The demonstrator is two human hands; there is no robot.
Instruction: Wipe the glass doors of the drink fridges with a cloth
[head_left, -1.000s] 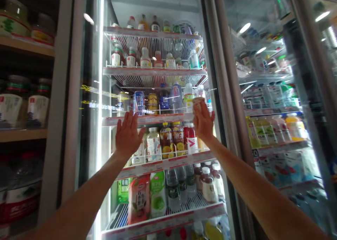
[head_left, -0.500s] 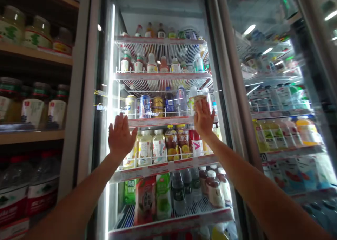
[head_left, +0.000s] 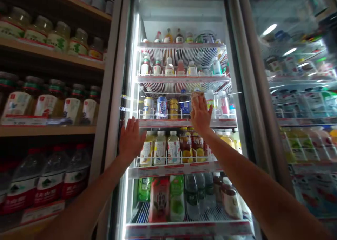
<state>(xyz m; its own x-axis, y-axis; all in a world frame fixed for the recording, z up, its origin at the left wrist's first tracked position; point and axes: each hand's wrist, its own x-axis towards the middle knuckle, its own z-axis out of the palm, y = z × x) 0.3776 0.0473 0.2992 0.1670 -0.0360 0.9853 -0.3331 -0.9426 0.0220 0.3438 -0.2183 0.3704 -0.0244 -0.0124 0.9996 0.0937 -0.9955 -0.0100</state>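
Observation:
Both my arms reach up into an open drinks fridge [head_left: 238, 75]. My left hand [head_left: 131, 138] is flat with its fingers stretched out, beside the left end of the can shelf [head_left: 181, 122] and in front of the pale bottles [head_left: 160, 147] on the shelf below. My right hand [head_left: 201, 114] is closed round a small pale cup-shaped drink [head_left: 197, 94], held at the height of the can shelf, right of the row of cans [head_left: 162, 107]. Dark juice bottles [head_left: 186, 144] stand below my right wrist.
A wooden shelf unit [head_left: 52, 130] at the left carries rows of jars and, lower down, big water bottles [head_left: 50, 176]. To the right stands a second fridge behind a shut glass door [head_left: 302, 103]. Upper wire shelves [head_left: 181, 79] hold small bottles; lower ones hold cartons and water.
The view has swung left, so the fridge now sits further right in the picture. My right hand with the cup has shifted left along the can shelf; my left hand stays flat at the left edge.

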